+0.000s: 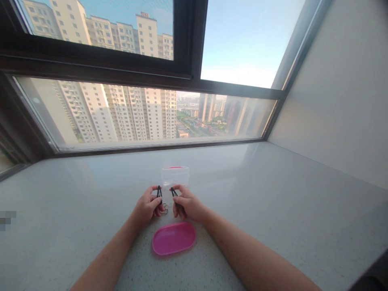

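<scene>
My left hand pinches a small black hair clip upright between thumb and fingers. My right hand pinches a second black hair clip, tilted towards the first. The two hands are close together above the grey sill. Between them, on the surface, lie a few small rings or bands. A clear plastic box stands just beyond the hands. Its pink oval lid lies flat just in front of them, between my forearms.
The grey speckled sill runs to a large dark-framed window at the back and a pale wall on the right. Tall buildings show outside.
</scene>
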Demonstrator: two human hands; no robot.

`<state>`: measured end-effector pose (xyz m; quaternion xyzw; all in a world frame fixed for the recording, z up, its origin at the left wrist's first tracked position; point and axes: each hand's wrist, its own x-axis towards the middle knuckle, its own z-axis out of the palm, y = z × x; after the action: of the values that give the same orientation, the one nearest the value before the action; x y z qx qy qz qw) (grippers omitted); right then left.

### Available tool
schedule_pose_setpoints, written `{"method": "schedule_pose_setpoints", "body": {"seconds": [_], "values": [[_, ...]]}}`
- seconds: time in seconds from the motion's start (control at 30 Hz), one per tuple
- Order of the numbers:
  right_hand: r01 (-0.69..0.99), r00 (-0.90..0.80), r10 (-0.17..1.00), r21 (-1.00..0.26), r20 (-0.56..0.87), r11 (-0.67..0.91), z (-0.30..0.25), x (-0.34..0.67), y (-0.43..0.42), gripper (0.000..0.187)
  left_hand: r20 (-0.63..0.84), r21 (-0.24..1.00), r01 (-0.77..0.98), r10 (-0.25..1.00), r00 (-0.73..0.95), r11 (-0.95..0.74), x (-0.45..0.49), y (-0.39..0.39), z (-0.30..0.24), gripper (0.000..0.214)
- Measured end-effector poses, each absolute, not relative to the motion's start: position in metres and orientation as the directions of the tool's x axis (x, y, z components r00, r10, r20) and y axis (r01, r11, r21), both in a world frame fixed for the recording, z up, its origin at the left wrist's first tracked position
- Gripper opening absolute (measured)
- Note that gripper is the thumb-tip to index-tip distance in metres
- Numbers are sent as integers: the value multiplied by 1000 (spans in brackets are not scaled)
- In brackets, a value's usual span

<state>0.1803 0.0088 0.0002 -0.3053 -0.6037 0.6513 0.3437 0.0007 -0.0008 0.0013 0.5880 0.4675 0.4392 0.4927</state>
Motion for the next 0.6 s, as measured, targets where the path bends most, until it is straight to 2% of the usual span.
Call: {"method": "schedule_pose_setpoints", "body": {"seconds": [0.27,0.6], "values": [[-104,-591,805,-994,53,-11,1,179,8,46,56,986,146,978,202,-86,3,-2,5,48],[-108,-586,806,-994,86,27,-4,178,10,37,53,990,117,977,207,-79,5,-5,10,50]]}}
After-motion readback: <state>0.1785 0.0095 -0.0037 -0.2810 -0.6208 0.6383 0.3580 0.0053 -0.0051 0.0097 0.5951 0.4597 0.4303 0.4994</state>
